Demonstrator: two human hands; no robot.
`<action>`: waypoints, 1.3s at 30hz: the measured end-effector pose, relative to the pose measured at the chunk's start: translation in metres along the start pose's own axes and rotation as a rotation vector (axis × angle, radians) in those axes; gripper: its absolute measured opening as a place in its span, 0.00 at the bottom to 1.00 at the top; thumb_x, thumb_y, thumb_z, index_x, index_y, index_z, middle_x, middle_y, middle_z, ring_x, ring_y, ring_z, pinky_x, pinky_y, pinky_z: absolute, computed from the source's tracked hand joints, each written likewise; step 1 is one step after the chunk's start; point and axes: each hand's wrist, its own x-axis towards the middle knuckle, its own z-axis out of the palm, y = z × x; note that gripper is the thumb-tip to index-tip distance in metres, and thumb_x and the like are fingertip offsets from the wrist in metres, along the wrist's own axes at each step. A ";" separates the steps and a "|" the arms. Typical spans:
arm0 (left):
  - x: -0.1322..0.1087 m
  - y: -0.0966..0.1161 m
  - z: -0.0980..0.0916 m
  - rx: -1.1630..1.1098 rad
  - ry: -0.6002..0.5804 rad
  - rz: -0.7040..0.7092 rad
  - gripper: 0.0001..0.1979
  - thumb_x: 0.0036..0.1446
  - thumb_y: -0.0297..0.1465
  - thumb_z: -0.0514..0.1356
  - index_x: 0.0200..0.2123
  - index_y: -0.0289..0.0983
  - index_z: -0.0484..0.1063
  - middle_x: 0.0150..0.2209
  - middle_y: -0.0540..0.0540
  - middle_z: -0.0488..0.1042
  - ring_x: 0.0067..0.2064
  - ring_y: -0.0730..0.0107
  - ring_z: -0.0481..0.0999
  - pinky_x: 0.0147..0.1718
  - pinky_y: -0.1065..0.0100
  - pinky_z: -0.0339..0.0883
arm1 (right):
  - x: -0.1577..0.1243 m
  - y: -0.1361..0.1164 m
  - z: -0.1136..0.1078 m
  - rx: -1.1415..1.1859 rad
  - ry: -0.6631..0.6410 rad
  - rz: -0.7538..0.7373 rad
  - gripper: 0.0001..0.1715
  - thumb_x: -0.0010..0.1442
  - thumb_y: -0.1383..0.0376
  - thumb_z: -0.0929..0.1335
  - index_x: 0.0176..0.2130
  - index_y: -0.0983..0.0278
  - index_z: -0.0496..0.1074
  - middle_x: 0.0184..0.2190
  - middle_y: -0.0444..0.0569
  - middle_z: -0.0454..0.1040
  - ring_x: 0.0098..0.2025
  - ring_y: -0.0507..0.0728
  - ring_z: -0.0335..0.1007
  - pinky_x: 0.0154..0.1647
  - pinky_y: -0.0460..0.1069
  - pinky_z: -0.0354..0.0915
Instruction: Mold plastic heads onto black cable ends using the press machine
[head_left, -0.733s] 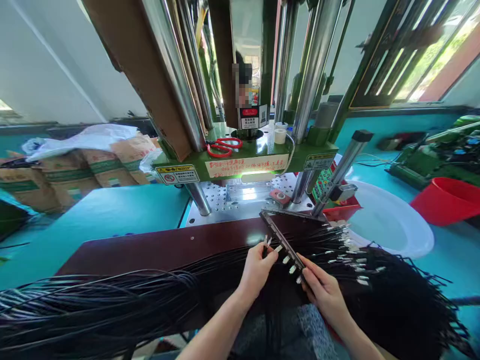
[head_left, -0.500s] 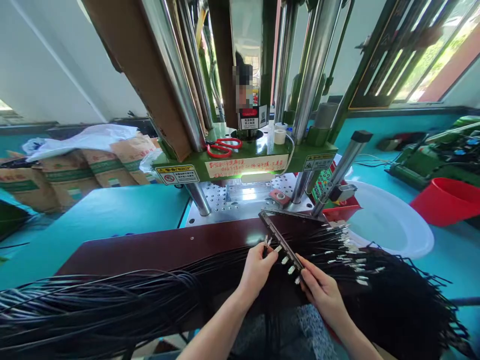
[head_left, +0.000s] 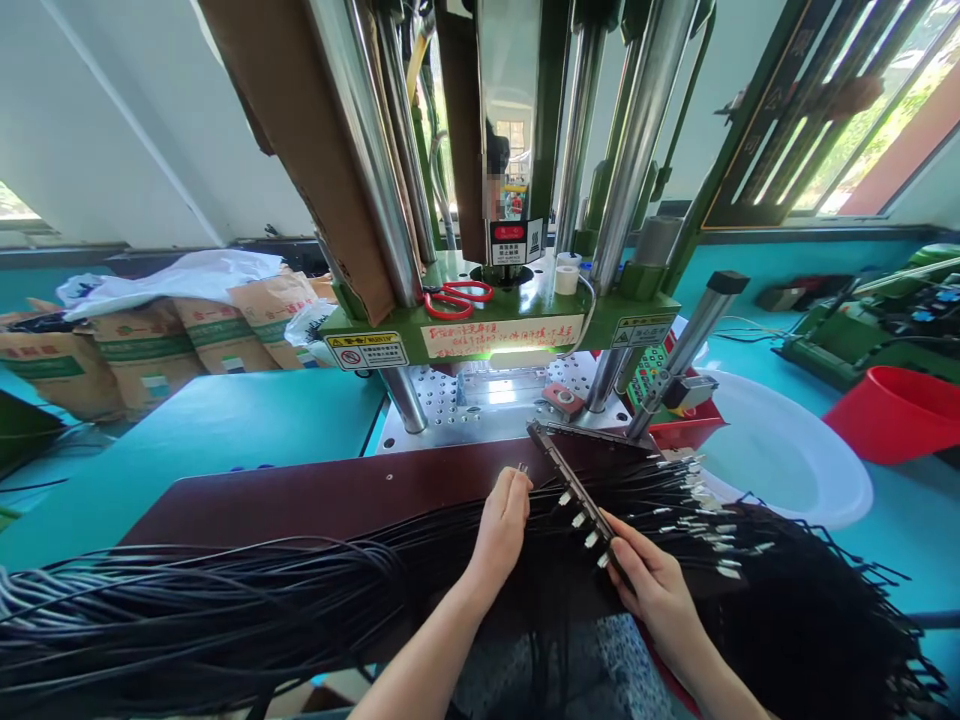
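Note:
My right hand (head_left: 654, 580) grips the lower end of a long dark metal bar (head_left: 559, 460), which slants up and away to the left. Along the bar's left edge sit several silver cable connectors (head_left: 578, 520), their black cables hanging below. My left hand (head_left: 501, 522) is closed just left of the bar, apart from it. Small metal tips (head_left: 523, 468) stick out above its fingers, apparently cable ends. Behind both hands a bundle of black cables (head_left: 442, 520) lies across the brown board (head_left: 300, 495).
A green press (head_left: 465, 340) stands ahead, with red scissors (head_left: 457, 298) on its ledge and a perforated metal plate (head_left: 442, 400) below. More connector-tipped cables (head_left: 697, 510) lie at right, near a white basin (head_left: 787, 440) and a red bucket (head_left: 900, 410). Paper sacks (head_left: 202, 340) stand left.
My left hand has drawn back left from the bar, its fingers off the uppermost connector. My right hand still holds the bar. The whole view has shifted slightly.

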 end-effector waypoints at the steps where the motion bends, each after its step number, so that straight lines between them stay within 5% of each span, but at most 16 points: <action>1: -0.001 -0.001 0.001 0.072 -0.003 0.048 0.14 0.55 0.40 0.49 0.24 0.38 0.61 0.18 0.56 0.55 0.20 0.79 0.54 0.21 0.74 0.50 | 0.000 0.000 0.000 -0.009 -0.007 0.001 0.30 0.48 0.52 0.69 0.48 0.63 0.70 0.19 0.42 0.63 0.19 0.47 0.53 0.14 0.41 0.46; 7: -0.002 -0.001 0.007 0.352 -0.057 0.130 0.11 0.53 0.35 0.52 0.23 0.38 0.57 0.21 0.55 0.60 0.25 0.76 0.57 0.27 0.72 0.50 | 0.002 0.008 -0.006 -0.097 -0.088 -0.040 0.29 0.54 0.52 0.66 0.52 0.62 0.67 0.19 0.41 0.61 0.19 0.46 0.51 0.16 0.42 0.48; 16: 0.000 -0.002 0.003 0.267 -0.083 0.090 0.12 0.52 0.35 0.53 0.21 0.37 0.56 0.19 0.55 0.56 0.24 0.76 0.54 0.25 0.71 0.48 | 0.008 0.019 -0.014 -0.344 -0.183 -0.189 0.27 0.58 0.54 0.63 0.54 0.63 0.64 0.19 0.42 0.61 0.22 0.49 0.54 0.20 0.44 0.52; 22: 0.002 0.001 -0.001 0.166 -0.036 0.135 0.11 0.56 0.38 0.50 0.25 0.38 0.57 0.21 0.55 0.57 0.24 0.77 0.55 0.25 0.73 0.51 | 0.006 0.016 -0.013 -0.208 -0.155 -0.110 0.26 0.56 0.54 0.65 0.51 0.61 0.67 0.19 0.41 0.61 0.22 0.49 0.53 0.19 0.44 0.51; 25: 0.004 0.007 -0.008 0.019 -0.035 0.040 0.14 0.57 0.40 0.46 0.24 0.39 0.54 0.19 0.57 0.53 0.21 0.79 0.52 0.21 0.75 0.48 | 0.003 0.012 -0.011 -0.123 -0.110 -0.042 0.25 0.54 0.53 0.66 0.49 0.60 0.69 0.20 0.42 0.62 0.22 0.49 0.55 0.19 0.43 0.52; 29: 0.002 0.015 -0.011 -0.037 -0.211 -0.149 0.16 0.54 0.41 0.50 0.21 0.38 0.53 0.16 0.58 0.50 0.17 0.82 0.47 0.16 0.76 0.41 | 0.003 0.010 -0.010 -0.108 -0.101 -0.025 0.26 0.52 0.52 0.67 0.49 0.60 0.70 0.22 0.43 0.65 0.23 0.50 0.57 0.21 0.44 0.54; 39: 0.001 0.012 -0.010 -0.032 -0.183 -0.153 0.14 0.54 0.38 0.49 0.21 0.38 0.52 0.16 0.59 0.51 0.16 0.84 0.47 0.14 0.76 0.39 | 0.010 0.021 -0.019 -0.286 -0.162 -0.152 0.26 0.55 0.54 0.65 0.52 0.61 0.67 0.19 0.42 0.63 0.22 0.51 0.57 0.22 0.46 0.57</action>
